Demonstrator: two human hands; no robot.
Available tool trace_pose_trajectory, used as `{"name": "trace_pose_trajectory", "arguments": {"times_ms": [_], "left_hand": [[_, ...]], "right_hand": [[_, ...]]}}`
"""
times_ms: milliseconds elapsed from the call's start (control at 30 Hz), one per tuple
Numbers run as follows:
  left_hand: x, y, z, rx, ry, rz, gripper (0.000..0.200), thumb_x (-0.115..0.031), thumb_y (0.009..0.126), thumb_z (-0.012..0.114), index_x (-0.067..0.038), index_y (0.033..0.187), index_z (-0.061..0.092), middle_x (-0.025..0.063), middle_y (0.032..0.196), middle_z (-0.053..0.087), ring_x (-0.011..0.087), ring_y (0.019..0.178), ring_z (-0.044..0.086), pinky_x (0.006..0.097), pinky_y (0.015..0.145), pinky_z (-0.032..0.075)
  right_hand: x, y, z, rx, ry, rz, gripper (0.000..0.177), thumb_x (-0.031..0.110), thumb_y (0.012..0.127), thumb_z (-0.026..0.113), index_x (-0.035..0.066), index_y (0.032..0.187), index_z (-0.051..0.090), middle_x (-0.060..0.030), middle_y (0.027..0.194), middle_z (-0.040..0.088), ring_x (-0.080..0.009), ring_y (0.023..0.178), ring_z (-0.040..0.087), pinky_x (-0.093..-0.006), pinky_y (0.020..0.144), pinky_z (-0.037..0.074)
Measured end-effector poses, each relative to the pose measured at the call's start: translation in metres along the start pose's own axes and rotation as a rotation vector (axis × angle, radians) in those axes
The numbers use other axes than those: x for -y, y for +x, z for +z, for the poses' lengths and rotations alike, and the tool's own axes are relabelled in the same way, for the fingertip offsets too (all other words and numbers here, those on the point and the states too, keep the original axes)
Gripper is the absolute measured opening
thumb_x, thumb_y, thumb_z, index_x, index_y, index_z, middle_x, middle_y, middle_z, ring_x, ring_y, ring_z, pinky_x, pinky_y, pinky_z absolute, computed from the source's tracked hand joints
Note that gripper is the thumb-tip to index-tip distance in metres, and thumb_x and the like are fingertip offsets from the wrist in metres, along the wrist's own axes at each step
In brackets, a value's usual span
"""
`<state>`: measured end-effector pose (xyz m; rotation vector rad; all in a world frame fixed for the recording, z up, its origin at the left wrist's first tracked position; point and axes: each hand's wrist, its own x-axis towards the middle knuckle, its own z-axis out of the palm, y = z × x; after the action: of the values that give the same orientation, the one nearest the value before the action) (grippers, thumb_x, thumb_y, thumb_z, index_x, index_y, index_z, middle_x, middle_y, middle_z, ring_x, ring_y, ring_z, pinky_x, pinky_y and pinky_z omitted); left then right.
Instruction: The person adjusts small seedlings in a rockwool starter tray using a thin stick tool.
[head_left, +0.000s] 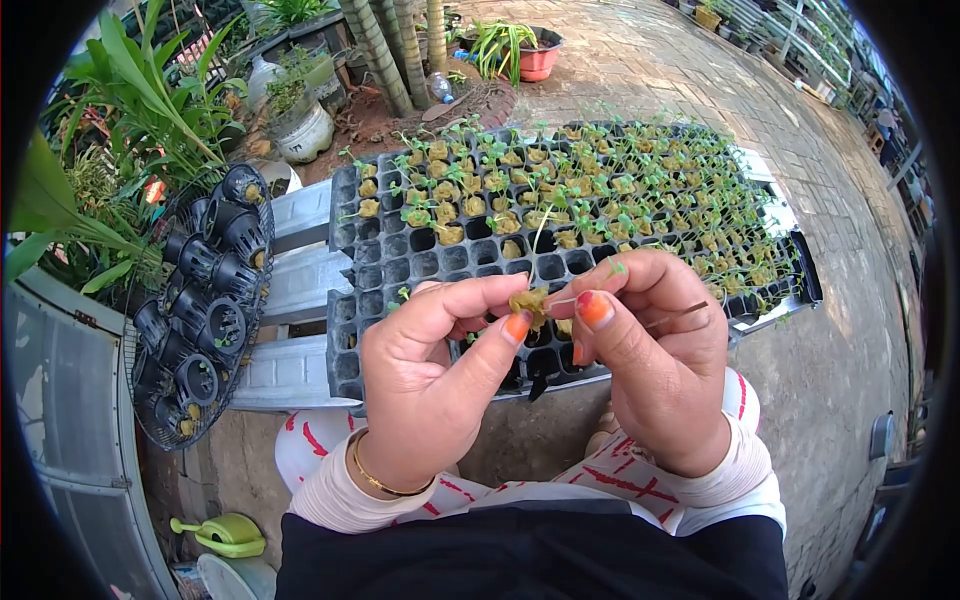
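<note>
My left hand [430, 375] is closed in a pinch on a yellowish-brown, spongy seedling plug [530, 303], from which a thin pale stem rises. My right hand [655, 355] pinches a seedling [617, 267] with a small green leaf above the fingers, its white stem reaching toward the plug. A thin brown stick [680, 315] lies across the right hand's fingers. Both hands are over the near edge of black seedling trays [425, 264]. Many tray cells hold similar plugs with green seedlings, mostly toward the far and right side; several cells near my hands have no plug.
The trays sit on a slatted metal stand [290, 380]. To the left, a black basket [262, 290] holds black net pots [225, 325]. A green watering can [232, 535] is at lower left. Potted plants, trunks and a red planter [540, 62] stand beyond the trays.
</note>
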<state>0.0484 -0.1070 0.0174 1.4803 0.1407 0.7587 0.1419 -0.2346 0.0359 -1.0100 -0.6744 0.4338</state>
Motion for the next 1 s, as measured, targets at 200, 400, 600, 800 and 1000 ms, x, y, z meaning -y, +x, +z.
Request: {"name": "trace_pose_trajectory", "arguments": {"times_ms": [200, 400, 600, 800, 1000], "left_hand": [[-0.0051, 0.0005, 0.0016, 0.001, -0.035, -0.028, 0.021, 0.000, 0.083, 0.066, 0.003, 0.104, 0.066, 0.0070, 0.090, 0.065, 0.0075, 0.080, 0.057, 0.0208, 0.072, 0.046], [-0.0072, 0.0002, 0.0005, -0.012, -0.074, -0.052, 0.016, -0.002, 0.088, 0.061, 0.004, 0.103, 0.065, 0.0017, 0.085, 0.063, 0.0022, 0.071, 0.052, 0.0168, 0.063, 0.040], [-0.0085, 0.0007, 0.0005, -0.015, -0.128, -0.085, 0.016, -0.002, 0.090, 0.059, 0.004, 0.103, 0.065, -0.0009, 0.082, 0.062, -0.0001, 0.069, 0.047, 0.0157, 0.060, 0.037], [-0.0108, 0.0011, 0.0010, -0.050, -0.139, -0.110, 0.017, -0.004, 0.091, 0.059, 0.004, 0.103, 0.065, 0.0012, 0.085, 0.065, 0.0008, 0.072, 0.051, 0.0156, 0.063, 0.040], [-0.0101, 0.0003, -0.0019, -0.017, -0.105, -0.160, 0.018, -0.003, 0.089, 0.058, 0.006, 0.103, 0.063, 0.0120, 0.096, 0.067, 0.0111, 0.086, 0.061, 0.0252, 0.082, 0.046]], "right_hand": [[0.0015, 0.0002, -0.0015, 0.020, -0.044, -0.005, 0.011, 0.003, 0.089, 0.060, -0.003, 0.098, 0.057, -0.0042, 0.088, 0.063, -0.0034, 0.072, 0.055, -0.0169, 0.059, 0.044], [-0.0014, -0.0008, -0.0006, 0.048, -0.062, -0.044, 0.010, 0.003, 0.091, 0.058, -0.002, 0.099, 0.054, -0.0062, 0.090, 0.064, -0.0039, 0.071, 0.054, -0.0173, 0.060, 0.044], [-0.0018, -0.0006, -0.0002, 0.068, -0.062, -0.057, 0.010, 0.004, 0.091, 0.057, -0.002, 0.099, 0.053, -0.0076, 0.091, 0.065, -0.0043, 0.070, 0.054, -0.0178, 0.061, 0.044], [-0.0021, -0.0016, 0.0012, 0.092, -0.160, -0.115, 0.015, 0.013, 0.093, 0.057, 0.002, 0.099, 0.049, -0.0170, 0.093, 0.064, -0.0090, 0.065, 0.054, -0.0217, 0.061, 0.046], [0.0007, -0.0019, -0.0005, 0.152, -0.165, -0.175, 0.010, 0.002, 0.092, 0.056, -0.003, 0.099, 0.054, -0.0068, 0.093, 0.062, -0.0047, 0.077, 0.054, -0.0180, 0.065, 0.043]]}}
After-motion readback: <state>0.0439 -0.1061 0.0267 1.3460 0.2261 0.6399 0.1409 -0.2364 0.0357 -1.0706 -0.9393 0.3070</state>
